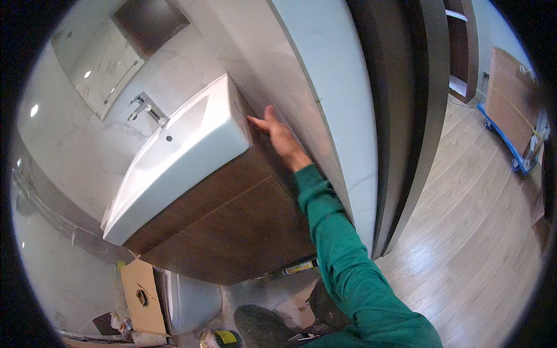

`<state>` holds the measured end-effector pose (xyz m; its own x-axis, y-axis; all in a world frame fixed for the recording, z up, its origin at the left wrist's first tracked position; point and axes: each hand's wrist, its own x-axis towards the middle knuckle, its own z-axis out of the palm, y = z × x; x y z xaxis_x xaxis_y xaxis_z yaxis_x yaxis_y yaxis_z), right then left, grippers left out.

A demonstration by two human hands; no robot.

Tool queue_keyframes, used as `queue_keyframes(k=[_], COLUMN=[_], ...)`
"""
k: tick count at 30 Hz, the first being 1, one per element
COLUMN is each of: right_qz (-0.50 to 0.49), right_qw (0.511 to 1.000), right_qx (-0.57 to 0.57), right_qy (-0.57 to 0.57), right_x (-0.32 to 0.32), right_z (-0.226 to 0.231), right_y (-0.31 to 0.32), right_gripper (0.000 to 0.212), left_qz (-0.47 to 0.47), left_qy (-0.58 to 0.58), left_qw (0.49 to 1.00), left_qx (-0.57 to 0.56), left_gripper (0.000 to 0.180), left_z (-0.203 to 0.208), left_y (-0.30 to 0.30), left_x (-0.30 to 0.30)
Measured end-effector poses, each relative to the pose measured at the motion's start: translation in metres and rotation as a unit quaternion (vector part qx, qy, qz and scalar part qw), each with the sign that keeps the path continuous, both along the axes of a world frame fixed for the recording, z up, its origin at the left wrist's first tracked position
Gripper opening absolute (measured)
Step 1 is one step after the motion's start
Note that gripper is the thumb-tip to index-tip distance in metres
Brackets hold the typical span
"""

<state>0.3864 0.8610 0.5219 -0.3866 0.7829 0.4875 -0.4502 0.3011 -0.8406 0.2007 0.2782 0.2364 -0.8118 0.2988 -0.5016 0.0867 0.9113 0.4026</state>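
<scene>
My right hand (279, 138), in a green sleeve, reaches into the narrow gap between the washbasin and the wall. Its fingers are stretched out toward the side of the white washbasin (194, 168), and they seem to touch it near the back right corner. Nothing shows in the hand, though some of the fingers are partly hidden. The basin sits on a dark brown wood-grain vanity cabinet (232, 223). A chrome faucet (152, 109) stands on the basin's back edge. My left hand is out of the picture.
A white toilet (188, 298) and an opened cardboard box (139, 293) stand beyond the cabinet. A sealant tube (300, 267) lies on the floor below. To the right are a dark door frame (406, 116) and a wheeled dolly (505, 139) with a cardboard-wrapped load.
</scene>
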Motion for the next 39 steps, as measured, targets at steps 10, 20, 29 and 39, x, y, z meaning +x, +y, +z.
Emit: queue_keyframes(k=[10,20,29,39], right_qz=[0.034,0.088,-0.051,-0.323], right_qw=[0.999,0.992,0.997,0.946], right_qx=[0.038,0.019,0.058,-0.023], right_qy=[0.014,0.088,0.017,-0.016], right_x=[-0.006,0.018,0.046,0.019], right_z=[0.019,0.002,-0.022,-0.047], right_y=[-0.009,-0.037,-0.113,-0.129], right_gripper=[0.110,0.104,0.069,0.047], left_qz=[0.014,0.035,0.180,0.008], left_qy=[-0.013,-0.040,-0.288,0.065], left_qw=[1.000,0.997,0.910,0.996], left_qx=[0.015,0.048,0.238,0.068], left_gripper=[0.062,0.063,0.064,0.072], left_z=[-0.016,-0.055,-0.132,-0.134], left_y=[-0.021,-0.069,-0.081,-0.074], left_x=[-0.002,-0.003,-0.038,-0.008])
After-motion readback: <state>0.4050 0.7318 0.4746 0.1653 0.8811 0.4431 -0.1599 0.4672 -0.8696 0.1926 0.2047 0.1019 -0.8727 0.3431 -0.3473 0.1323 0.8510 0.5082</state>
